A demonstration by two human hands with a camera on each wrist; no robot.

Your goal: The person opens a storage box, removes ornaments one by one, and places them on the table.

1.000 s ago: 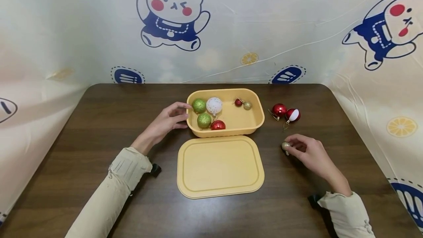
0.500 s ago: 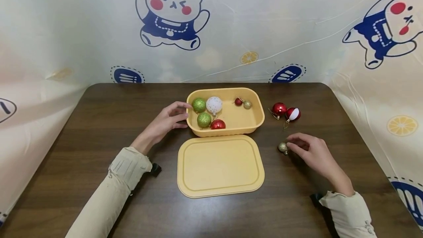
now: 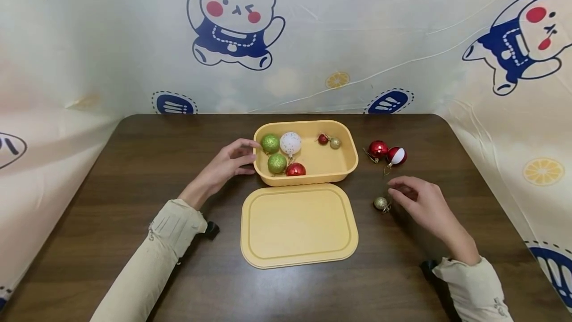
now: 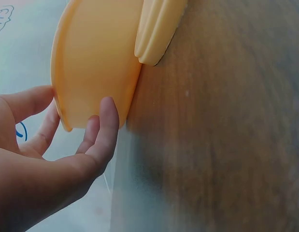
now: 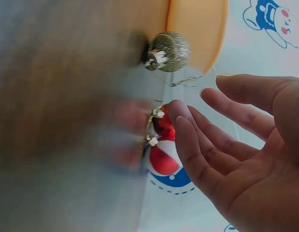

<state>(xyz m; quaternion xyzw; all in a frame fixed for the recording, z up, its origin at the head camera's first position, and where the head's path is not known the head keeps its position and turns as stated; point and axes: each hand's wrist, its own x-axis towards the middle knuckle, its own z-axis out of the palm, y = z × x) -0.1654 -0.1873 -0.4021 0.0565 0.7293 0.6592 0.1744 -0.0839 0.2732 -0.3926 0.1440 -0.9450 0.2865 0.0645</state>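
In the head view, my left hand (image 3: 225,165) rests against the left end of a yellow box (image 3: 350,163). Its extended fingers touch the wall and rim (image 4: 60,113). Inside lie two green glitter baubles (image 3: 277,163), a white speckled bauble (image 3: 290,142), a red bauble (image 3: 296,169), and a small dark red bauble (image 3: 323,139) beside a small gold one (image 3: 335,143). Another small gold bauble (image 3: 381,203) lies on the table, just left of my right hand (image 3: 420,205). That hand's fingers are relaxed and hold nothing; a gap separates them from this bauble (image 5: 171,50).
A yellow lid (image 3: 299,225) lies flat in front of the box. Behind my right hand, a shiny red bauble (image 3: 378,149) and a red-and-white bauble (image 3: 395,155) sit on the dark wood table (image 3: 178,272). A printed curtain (image 3: 321,24) borders the table's back and sides.
The small gold bauble has left my right fingertips and shifted left and slightly nearer on the table. My right hand has drawn slightly away; my left stays at the box.
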